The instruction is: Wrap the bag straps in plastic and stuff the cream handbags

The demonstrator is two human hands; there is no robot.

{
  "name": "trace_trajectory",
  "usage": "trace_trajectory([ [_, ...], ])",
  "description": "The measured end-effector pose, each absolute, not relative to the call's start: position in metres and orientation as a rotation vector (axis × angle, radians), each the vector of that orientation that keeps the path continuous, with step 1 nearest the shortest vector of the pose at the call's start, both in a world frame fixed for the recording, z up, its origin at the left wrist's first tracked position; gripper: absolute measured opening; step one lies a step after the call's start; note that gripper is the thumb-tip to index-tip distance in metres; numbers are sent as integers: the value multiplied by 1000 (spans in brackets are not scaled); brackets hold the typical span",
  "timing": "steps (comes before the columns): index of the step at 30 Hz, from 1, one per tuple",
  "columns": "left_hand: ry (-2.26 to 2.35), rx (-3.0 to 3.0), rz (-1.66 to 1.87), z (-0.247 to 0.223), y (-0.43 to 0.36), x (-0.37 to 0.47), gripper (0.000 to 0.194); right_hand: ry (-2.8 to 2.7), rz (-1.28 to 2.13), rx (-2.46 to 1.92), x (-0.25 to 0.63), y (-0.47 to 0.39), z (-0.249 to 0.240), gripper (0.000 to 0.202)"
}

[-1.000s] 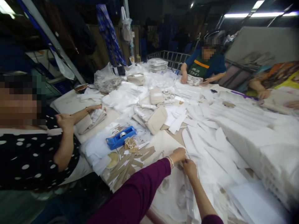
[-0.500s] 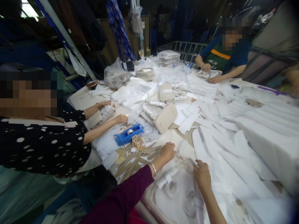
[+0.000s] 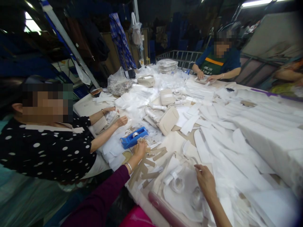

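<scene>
Covering string tags (image 3: 148, 149) beside the blue tape dispenser (image 3: 129, 140), the left hand (image 3: 140, 150) is hiding whatever it grips, while the right hand (image 3: 205, 181), fingers empty and parted, is hovering by the tabletop's (image 3: 82, 105) cream bag (image 3: 182, 200), strap (image 3: 177, 185) already wrapped, tags apart.

Tape dispenser (image 3: 134, 138) on surface (image 3: 82, 106), left of handbag (image 3: 169, 121). Tags (image 3: 148, 150) at left hand (image 3: 139, 149), just before dispenser. Stacked packets (image 3: 167, 66) behind handbag; right hand (image 3: 205, 180) right of strap (image 3: 178, 186).
</scene>
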State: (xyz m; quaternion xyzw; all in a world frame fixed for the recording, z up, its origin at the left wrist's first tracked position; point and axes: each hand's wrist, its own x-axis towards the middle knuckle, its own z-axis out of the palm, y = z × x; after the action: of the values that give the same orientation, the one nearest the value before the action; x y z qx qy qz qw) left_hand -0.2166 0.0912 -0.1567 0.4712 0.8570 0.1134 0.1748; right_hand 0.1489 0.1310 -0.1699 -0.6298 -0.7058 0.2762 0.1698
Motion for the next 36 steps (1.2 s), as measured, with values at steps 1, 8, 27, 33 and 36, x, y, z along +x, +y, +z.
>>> trace_trajectory([
  [1, 2456, 1286, 322, -159, 97, -216, 29, -2012, 783, -1796, 148, 129, -170, 36],
  [8, 2500, 1093, 510, -161, 118, -216, 16, -1983, 742, -1790, 152, 118, -165, 37],
  [27, 1378, 1040, 1295, -20, 117, -245, 36, -1908, 1046, -1284, 58, 137, -96, 29],
  [33, 1453, 1097, 1079, 5, 121, -210, 35, -1775, 1327, -872, -5, 158, -58, 46],
  [36, 1411, 1150, 1059, 18, 123, -182, 28, -1755, 1383, -782, -19, 173, -44, 52],
])
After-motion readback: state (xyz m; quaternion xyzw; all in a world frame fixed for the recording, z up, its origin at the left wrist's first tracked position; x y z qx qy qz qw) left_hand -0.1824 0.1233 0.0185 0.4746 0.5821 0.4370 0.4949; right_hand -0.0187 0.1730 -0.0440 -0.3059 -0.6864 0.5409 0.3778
